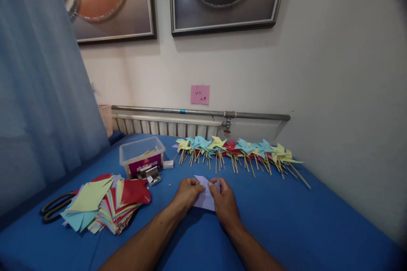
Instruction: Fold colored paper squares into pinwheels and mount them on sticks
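Between my two hands is a lilac sheet of paper [206, 200], held just above the blue-covered table. My left hand [187, 192] pinches its left side, thumb and fingers closed on the paper. On its right side my right hand [225, 201] grips it, the thumb pressed near the middle and the fingers behind. The upper corner of the sheet points away from me. Whether anything small lies under my thumbs is hidden. Beyond my hands lies a row of paper pinwheels [219, 143] in yellow, blue and red on wooden sticks.
Left of my arms lie piles of coloured paper [92, 197] and black-handled scissors [57, 207]. A clear plastic tub [142, 150] with sticks stands behind, beside a small open box [154, 176] and a small white box [168, 164]. A blue curtain [41, 76] hangs at left.
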The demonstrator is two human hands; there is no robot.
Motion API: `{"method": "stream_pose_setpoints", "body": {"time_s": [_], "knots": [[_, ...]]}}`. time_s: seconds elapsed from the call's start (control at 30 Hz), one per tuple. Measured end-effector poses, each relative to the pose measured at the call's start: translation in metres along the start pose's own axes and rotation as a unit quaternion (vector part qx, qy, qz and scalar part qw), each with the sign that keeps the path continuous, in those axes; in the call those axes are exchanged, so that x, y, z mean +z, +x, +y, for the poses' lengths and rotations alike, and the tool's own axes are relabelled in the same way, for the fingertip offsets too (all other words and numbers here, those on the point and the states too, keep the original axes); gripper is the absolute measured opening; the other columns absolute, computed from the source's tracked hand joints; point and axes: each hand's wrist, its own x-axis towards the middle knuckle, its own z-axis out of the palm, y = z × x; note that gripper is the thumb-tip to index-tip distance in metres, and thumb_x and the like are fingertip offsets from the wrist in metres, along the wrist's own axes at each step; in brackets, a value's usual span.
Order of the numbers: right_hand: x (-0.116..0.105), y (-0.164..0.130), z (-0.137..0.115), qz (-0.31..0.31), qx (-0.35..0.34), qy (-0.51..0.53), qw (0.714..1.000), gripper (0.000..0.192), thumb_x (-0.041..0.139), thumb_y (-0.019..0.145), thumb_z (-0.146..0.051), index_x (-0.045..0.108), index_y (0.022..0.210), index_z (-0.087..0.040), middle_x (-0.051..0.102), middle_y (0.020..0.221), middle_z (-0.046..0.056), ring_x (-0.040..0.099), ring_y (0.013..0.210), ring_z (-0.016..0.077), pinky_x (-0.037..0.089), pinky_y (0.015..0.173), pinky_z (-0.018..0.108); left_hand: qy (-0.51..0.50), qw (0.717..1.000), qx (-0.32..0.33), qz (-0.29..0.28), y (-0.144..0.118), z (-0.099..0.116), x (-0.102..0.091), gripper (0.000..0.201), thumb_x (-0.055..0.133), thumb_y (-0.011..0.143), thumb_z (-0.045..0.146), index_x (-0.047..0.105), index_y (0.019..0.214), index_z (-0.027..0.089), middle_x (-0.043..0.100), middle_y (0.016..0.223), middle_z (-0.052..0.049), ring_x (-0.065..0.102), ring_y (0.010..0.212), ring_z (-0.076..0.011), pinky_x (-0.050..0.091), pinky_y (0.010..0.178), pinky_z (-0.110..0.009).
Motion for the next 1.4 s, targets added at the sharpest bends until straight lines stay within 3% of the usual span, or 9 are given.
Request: {"method": "stream_pose_setpoints", "body": {"time_s": [0.2, 0.53, 0.87, 1.23, 1.4], "knots": [[0.002, 0.000, 0.002, -0.002, 0.005, 0.015, 1.000, 0.022, 0.064, 0.076, -0.045, 0.064, 0.081, -0.024, 0.066, 0.070, -0.001, 0.059, 0.066, 0.0202, 0.045, 0.062, 0.029, 0.009, 1.000, 0.000, 0.006, -0.001, 0.002, -0.001, 0.026, 0.074, 0.062, 0.016, 0.049, 0.055, 0.020, 0.048, 0.044, 0.006, 0.037, 0.040, -0.0080, 0.026, 0.044, -0.023], [0.008, 0.003, 0.015, -0.044, 0.095, 0.133, 0.986, 0.041, 0.076, 0.065, -0.043, 0.063, 0.097, -0.021, 0.074, 0.081, 0.003, 0.069, 0.071, 0.0245, 0.052, 0.060, 0.032, -0.027, 1.000, -0.003, 0.005, -0.004, 0.006, -0.003, 0.026, 0.074, 0.059, 0.019, 0.049, 0.056, 0.020, 0.048, 0.044, 0.006, 0.036, 0.041, -0.0071, 0.027, 0.044, -0.022], [0.006, 0.004, 0.018, -0.034, 0.086, 0.127, 0.988, 0.040, 0.074, 0.066, -0.042, 0.063, 0.097, -0.020, 0.074, 0.080, 0.003, 0.069, 0.071, 0.0243, 0.052, 0.060, 0.031, -0.003, 1.000, 0.001, 0.017, 0.001, -0.001, -0.002, 0.018, 0.072, 0.063, 0.022, 0.056, 0.058, 0.017, 0.050, 0.046, 0.005, 0.039, 0.043, -0.0087, 0.028, 0.046, -0.023], [0.008, 0.005, 0.018, -0.017, 0.058, 0.111, 0.992, 0.030, 0.070, 0.068, -0.042, 0.064, 0.090, -0.022, 0.073, 0.076, 0.002, 0.067, 0.068, 0.0233, 0.051, 0.059, 0.031, -0.029, 1.000, -0.001, -0.009, 0.001, 0.000, -0.002, 0.028, 0.076, 0.065, 0.027, 0.052, 0.054, 0.018, 0.047, 0.044, 0.005, 0.037, 0.043, -0.0075, 0.027, 0.045, -0.022], [0.007, 0.005, 0.016, -0.027, 0.057, 0.101, 0.993, 0.031, 0.070, 0.068, -0.041, 0.064, 0.091, -0.022, 0.073, 0.077, 0.003, 0.067, 0.068, 0.0232, 0.051, 0.058, 0.030, -0.003, 1.000, -0.002, 0.006, 0.005, -0.005, -0.003, 0.029, 0.079, 0.059, 0.022, 0.051, 0.056, 0.018, 0.049, 0.046, 0.006, 0.039, 0.044, -0.0079, 0.030, 0.046, -0.021]]}}
